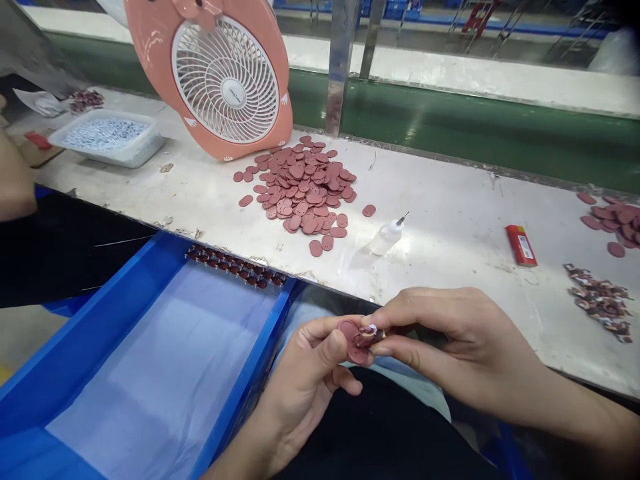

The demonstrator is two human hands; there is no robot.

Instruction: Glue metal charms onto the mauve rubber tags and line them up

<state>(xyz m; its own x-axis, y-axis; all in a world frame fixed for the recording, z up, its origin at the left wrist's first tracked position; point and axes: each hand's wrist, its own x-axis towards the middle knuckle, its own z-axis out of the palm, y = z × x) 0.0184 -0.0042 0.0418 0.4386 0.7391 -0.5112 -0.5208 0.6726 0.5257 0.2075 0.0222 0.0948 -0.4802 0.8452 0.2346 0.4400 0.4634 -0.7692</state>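
Left hand (311, 373) pinches a reddish oval disc (347, 329) between thumb and fingers; right hand (457, 347) grips a small dark piece (369, 336) by its fingertips, over the disc's face. Both hands are together, near the front edge of the white worktable (443, 200). On the worktable, a pile of similar discs (303, 187) lies by the orange fan (159, 60); a needle-tipped bottle (387, 239) stands to its right. A blue tray (95, 313) extends left of the hands.
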